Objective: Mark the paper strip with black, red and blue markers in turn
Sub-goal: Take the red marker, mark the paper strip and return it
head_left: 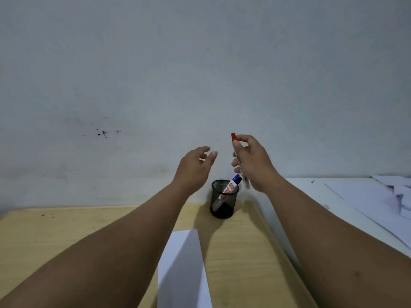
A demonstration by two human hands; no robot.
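Right hand (pixel 252 162), fingers gripping red marker (pixel 236 152) upright above mesh cup (pixel 224 198) holding blue marker (pixel 233 184); left hand (pixel 195 166) open, empty; paper strip (pixel 183 270) on desk (pixel 66 232).

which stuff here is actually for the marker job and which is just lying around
For the job:
- red marker, held in the right hand
- blue-capped marker, leaning in the black mesh pen cup
- paper strip on the wooden table
- left hand, open and empty

Just lying about:
- loose white sheets on the white surface to the right
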